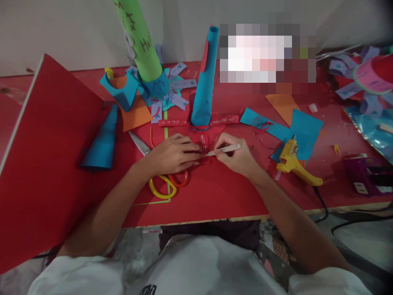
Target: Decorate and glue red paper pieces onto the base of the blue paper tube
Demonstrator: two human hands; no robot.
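Observation:
My right hand (pixel 241 159) pinches a slim white pen (pixel 229 148), its tip on a red paper strip (pixel 204 140) that bears pale handwriting. My left hand (pixel 175 155) lies flat with fingers stretched, the fingertips at the strip's edge beside the pen tip. The strip is one of several written red strips spreading from the foot of an upright blue paper tube (pixel 203 90). Partly under my left hand and wrist lie scissors (pixel 162 192) with yellow and orange handles. The strip's near end is partly hidden by my fingers.
A green paper tube (pixel 147 53) stands at the back left, near a blue paper cone (pixel 102 141) and a large red board (pixel 52 155). To the right are a yellow glue gun (pixel 294 164), blue paper (pixel 307 131), a purple box (pixel 365 174) and a pink paper piece (pixel 371 76).

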